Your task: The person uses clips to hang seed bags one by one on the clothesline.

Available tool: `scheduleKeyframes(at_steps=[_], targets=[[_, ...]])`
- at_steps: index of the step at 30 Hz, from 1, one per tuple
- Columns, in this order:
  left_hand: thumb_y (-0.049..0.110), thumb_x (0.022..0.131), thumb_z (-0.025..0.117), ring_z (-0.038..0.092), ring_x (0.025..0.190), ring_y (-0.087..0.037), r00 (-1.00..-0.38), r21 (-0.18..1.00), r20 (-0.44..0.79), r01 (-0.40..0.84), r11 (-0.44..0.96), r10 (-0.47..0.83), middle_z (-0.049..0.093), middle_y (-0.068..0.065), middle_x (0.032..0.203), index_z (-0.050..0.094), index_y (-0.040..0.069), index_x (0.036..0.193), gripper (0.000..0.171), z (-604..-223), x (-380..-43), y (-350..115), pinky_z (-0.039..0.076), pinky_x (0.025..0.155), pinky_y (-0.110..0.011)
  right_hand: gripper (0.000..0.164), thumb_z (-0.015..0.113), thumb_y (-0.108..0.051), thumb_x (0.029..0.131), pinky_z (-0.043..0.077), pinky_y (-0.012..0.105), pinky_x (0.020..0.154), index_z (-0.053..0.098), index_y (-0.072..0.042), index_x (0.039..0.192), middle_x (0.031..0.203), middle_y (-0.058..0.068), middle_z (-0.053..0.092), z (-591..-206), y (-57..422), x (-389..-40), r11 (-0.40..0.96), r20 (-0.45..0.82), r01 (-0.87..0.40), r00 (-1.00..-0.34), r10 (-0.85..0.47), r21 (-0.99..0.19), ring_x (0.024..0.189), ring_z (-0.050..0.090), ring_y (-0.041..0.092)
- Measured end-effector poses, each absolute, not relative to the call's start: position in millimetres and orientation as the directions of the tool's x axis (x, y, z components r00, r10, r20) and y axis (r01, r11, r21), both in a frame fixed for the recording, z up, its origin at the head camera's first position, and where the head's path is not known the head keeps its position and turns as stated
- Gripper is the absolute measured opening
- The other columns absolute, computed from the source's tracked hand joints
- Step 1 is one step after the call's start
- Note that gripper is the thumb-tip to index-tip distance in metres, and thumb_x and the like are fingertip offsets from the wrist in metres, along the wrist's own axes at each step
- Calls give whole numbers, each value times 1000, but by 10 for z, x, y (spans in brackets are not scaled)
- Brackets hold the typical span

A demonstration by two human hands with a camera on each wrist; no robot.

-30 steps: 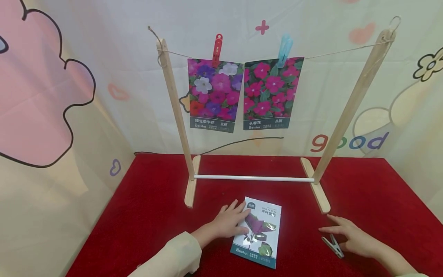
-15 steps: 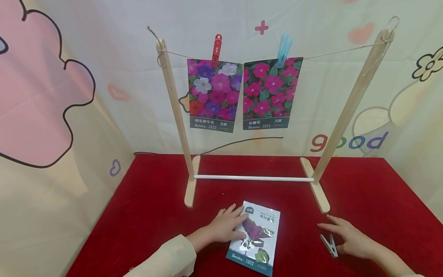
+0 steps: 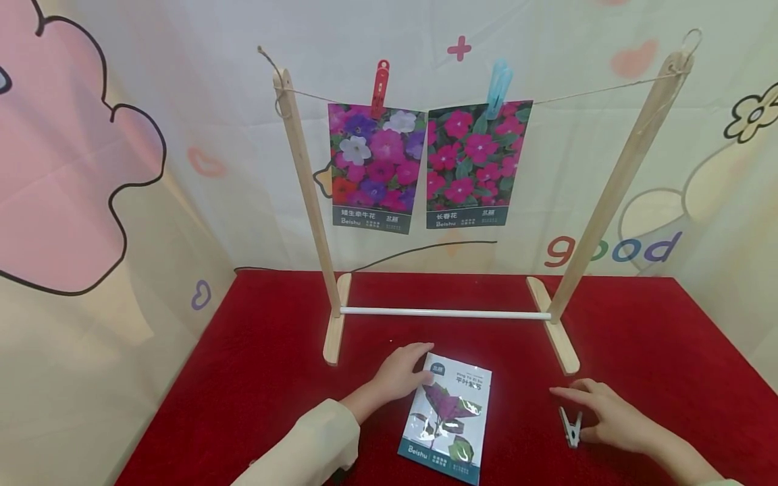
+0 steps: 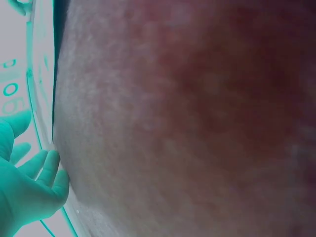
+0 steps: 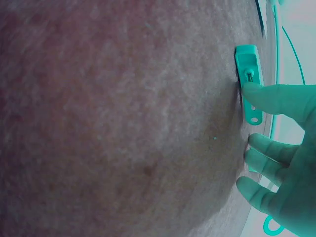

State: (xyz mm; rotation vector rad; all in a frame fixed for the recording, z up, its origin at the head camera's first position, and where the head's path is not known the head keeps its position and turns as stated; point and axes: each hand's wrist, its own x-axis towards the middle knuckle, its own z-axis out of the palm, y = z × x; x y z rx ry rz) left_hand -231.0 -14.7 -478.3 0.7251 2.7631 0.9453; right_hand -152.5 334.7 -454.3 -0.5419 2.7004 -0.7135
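A white seed packet (image 3: 448, 439) printed with purple leaves lies on the red cloth. At its upper left edge is my left hand (image 3: 398, 372), fingers extended and thumb over the packet's corner. The left wrist view shows those fingers (image 4: 48, 168) spread loosely, gripping nothing. A small grey clothespin (image 3: 571, 428) lies right of the packet. My right hand (image 3: 615, 415) is beside it, index finger reaching out above. In the right wrist view the thumb (image 5: 266, 98) overlaps the clothespin's side, while the other fingers stay apart from it.
Behind the hands stands a wooden frame (image 3: 626, 175) with a white crossbar (image 3: 446, 312) low down. Its string (image 3: 595, 90) bears two flower packets (image 3: 377, 162), held by a red clothespin (image 3: 379, 88) and a blue clothespin (image 3: 500, 88). A printed curtain surrounds the red cloth (image 3: 255, 378).
The seed packet has slid slightly toward me. My left hand has shifted up to its top corner. The grey clothespin has turned more upright in view and moved slightly left, with my right hand beside it.
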Motion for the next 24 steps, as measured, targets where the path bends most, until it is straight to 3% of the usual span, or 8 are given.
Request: scheduleKeyframes(at_steps=[4,9,24], targets=[[22,79,63,51,108,-20,-895,632,-3,345,694,447,53,-5,123,45,14,129,53,-4775,-2359,-109,47,87,-33,61,72,-13,65,40,18,60,51,-15,122,94,1,47,-4536,3335,-1531,815,-183,-293,-884,-430,-500,83,39,11],[19,78,65,55,99,-19,-901,626,-12,332,706,434,56,-6,116,50,12,125,49,-4773,-2420,-75,50,80,-28,57,70,-8,67,40,18,56,51,-9,121,86,0,46,-4554,3347,-1549,794,-192,-300,-869,-456,-528,70,40,2],[16,73,70,51,84,-13,-884,531,-76,356,769,461,55,-5,103,55,10,119,49,-4729,-2550,-32,47,69,-20,47,65,-3,70,35,19,53,53,-1,116,75,-1,44,-4576,3359,-1621,760,-233,-276,-842,-486,-589,64,38,0]])
